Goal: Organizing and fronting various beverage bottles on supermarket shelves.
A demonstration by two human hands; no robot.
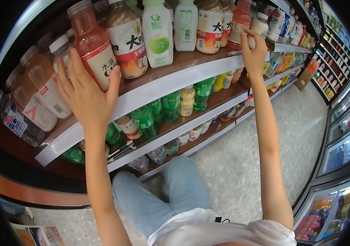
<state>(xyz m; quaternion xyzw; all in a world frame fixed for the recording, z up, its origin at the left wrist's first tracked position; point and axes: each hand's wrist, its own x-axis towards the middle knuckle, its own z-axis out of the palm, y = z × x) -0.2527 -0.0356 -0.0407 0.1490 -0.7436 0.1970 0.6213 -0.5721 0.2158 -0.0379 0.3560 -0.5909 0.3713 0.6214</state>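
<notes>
My left hand [87, 95] is spread before a red drink bottle [92, 40] on the top shelf. Its thumb lies along the bottle's right side and its fingers reach past the left side, over a white-capped bottle [59, 46]. Whether it grips the red bottle is hidden. Farther along the same shelf, my right hand [256, 50] has its thumb and index finger apart. Their tips are by the right edge of another red bottle [239, 26], in front of a small white bottle [258, 24]. Coconut drink bottles [128, 46] and white-and-green bottles [158, 37] stand between my hands.
A white shelf edge strip [175, 78] runs below the bottles. Lower shelves hold green soda bottles [144, 118] and cups [195, 133]. My knees [181, 172] are close to the bottom shelf. Glass-door coolers [342, 150] line the right side, across the grey floor [224, 163].
</notes>
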